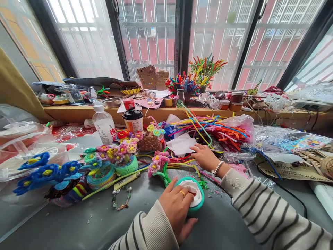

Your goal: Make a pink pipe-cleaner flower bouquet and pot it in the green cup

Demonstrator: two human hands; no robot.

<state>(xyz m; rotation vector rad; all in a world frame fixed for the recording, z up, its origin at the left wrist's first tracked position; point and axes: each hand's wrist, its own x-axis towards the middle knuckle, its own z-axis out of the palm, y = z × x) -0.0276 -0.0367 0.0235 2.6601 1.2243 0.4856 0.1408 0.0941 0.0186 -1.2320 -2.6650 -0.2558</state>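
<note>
A small round pot (pixel 199 204) with a turquoise fuzzy wall stands near the front of the grey table. White tissue (pixel 198 193) lines it, with a bit of red showing in the middle. Around its near-left rim, my left hand (pixel 177 208) is closed, some fingers over the tissue inside and the thumb outside at the front. A ring is on one finger. Farther off to the right, my right hand (pixel 205 159) reaches out with its fingers stretched, at the edge of folded white paper (pixel 181 145). Its palm is hidden.
Pipe-cleaner flowers (pixel 47 172) in pots stand at left, beside a bracelet (pixel 121 198). A pink flower bunch (pixel 159 163) lies by the pot. Behind are a bottle (pixel 103 121), a lidded cup (pixel 133 121) and a pile of pipe cleaners (pixel 229 133). Green scraps (pixel 203 183) lie nearby.
</note>
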